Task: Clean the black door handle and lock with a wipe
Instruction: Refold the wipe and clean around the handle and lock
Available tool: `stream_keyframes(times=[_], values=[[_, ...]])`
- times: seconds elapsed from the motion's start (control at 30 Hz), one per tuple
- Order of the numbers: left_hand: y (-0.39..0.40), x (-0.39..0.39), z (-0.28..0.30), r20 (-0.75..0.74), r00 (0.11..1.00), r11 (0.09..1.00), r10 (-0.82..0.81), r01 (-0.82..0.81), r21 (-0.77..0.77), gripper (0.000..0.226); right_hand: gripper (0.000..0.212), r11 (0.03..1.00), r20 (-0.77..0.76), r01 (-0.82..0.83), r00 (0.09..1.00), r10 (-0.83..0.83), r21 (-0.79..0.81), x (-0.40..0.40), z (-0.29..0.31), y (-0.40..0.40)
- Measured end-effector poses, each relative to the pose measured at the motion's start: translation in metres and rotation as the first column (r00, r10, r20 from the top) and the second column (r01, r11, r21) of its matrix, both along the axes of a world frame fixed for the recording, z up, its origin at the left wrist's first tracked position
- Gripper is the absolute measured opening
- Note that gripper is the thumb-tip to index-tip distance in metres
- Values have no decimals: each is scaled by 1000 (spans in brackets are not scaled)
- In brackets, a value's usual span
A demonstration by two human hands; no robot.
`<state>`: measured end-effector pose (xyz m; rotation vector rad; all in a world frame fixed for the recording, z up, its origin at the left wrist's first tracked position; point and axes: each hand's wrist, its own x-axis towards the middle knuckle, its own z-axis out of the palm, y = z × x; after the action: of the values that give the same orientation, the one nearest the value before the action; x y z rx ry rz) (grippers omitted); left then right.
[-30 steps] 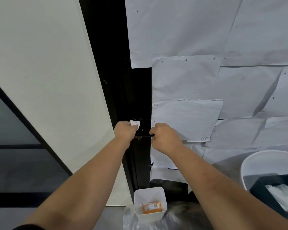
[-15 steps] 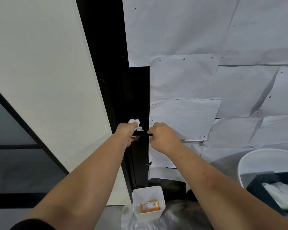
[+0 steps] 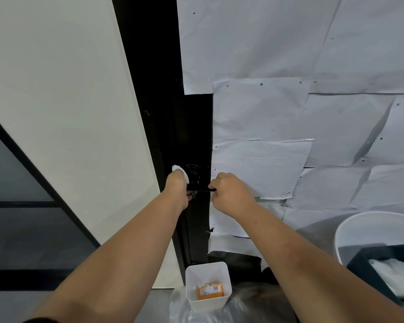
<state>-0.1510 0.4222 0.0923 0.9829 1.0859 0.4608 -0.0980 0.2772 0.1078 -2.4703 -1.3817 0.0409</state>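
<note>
Both hands work: left hand [image 3: 176,186] clutches wipe [image 3: 179,170] by lock [image 3: 194,172], right hand [image 3: 231,194] seemingly pinches handle [image 3: 200,188].

Open room is left above the left hand [image 3: 176,186] and right hand [image 3: 231,194]. Below them, a white bin [image 3: 208,284] and a large white tub [image 3: 359,231] are set.

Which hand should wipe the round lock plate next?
Left. The left hand already holds the wipe right beside the lock plate, while the right hand grips the handle and has no wipe.
</note>
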Motion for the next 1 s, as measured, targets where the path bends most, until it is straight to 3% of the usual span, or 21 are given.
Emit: stream_keyframes(times=[0.1, 0.17, 0.33, 0.47, 0.57, 0.63, 0.7, 0.87, 1.0], values=[[6, 13, 11, -55, 998, 989, 11, -19, -146, 36, 40, 1000, 6, -3, 1000, 2, 8, 0, 0, -1], [11, 18, 10, -95, 995, 988, -6, -8, -151, 33, 39, 1000, 8, -7, 1000, 6, 12, -1, 0, -1], [10, 14, -2, -92, 995, 994, 42, -32, 109, 40, 38, 1000, 26, -4, 1000, 4, 13, -1, 1, 2], [-1, 11, -12, -211, 970, 931, 123, -39, 364, 33, 35, 1000, 39, 3, 999, -4, 28, -1, 1, 4], [-13, 4, -20, -336, 931, 729, 146, 128, 673, 32, 35, 1000, 36, 4, 999, -5, 30, -1, 0, 5], [-14, 0, -30, -359, 911, 574, 205, 185, 798, 28, 34, 999, 32, 10, 999, -11, 30, 0, -1, 4], [-12, -2, -30, -379, 895, 496, 234, 225, 839, 27, 34, 1000, 31, 8, 999, -9, 28, 1, -1, 4], [-1, -3, -11, -521, 824, 444, 221, 391, 806, 32, 32, 999, 32, 2, 999, -3, 36, 1, 0, 7], [1, -9, -9, -537, 824, 127, 183, 522, 844, 14, 27, 1000, 44, 0, 999, -1, 22, 1, 1, 9]])
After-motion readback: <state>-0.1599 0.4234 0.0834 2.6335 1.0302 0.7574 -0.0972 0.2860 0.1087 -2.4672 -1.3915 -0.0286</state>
